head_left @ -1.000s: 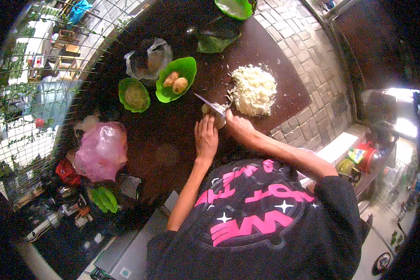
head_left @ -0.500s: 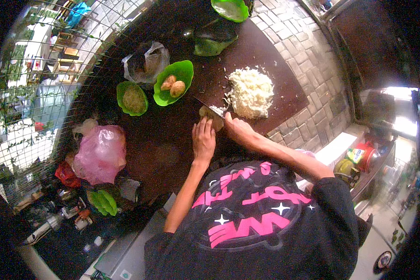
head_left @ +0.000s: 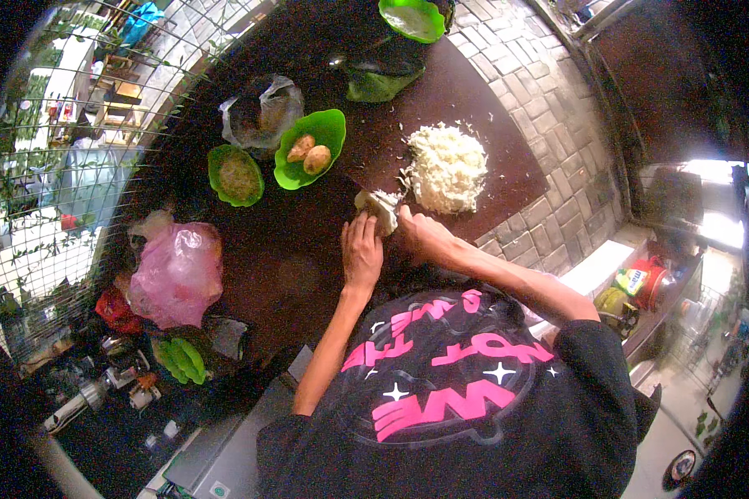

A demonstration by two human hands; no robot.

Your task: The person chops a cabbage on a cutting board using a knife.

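On the dark brown table (head_left: 283,266), my left hand (head_left: 361,249) presses its fingertips on a pale, cut piece of vegetable (head_left: 378,213), whose exact kind I cannot make out. My right hand (head_left: 424,234), just to the right, is closed around a knife (head_left: 387,198). Its blade reaches left over the far side of the piece and is hard to see now, with white shreds around it. Beyond my right hand lies a big heap of white, finely shredded vegetable (head_left: 448,169), with loose bits scattered about.
A green leaf-shaped bowl (head_left: 335,133) holds two brownish round pieces. Left of it are a smaller green bowl (head_left: 241,179) and a clear plastic bag (head_left: 281,104). Another green bowl (head_left: 412,18) stands at the far edge. A pink plastic bag (head_left: 177,274) sits at the left.
The knife blade, plainly visible before, is now harder to make out. More white shreds show on the far side of the piece. Both hands stay nearly in place.
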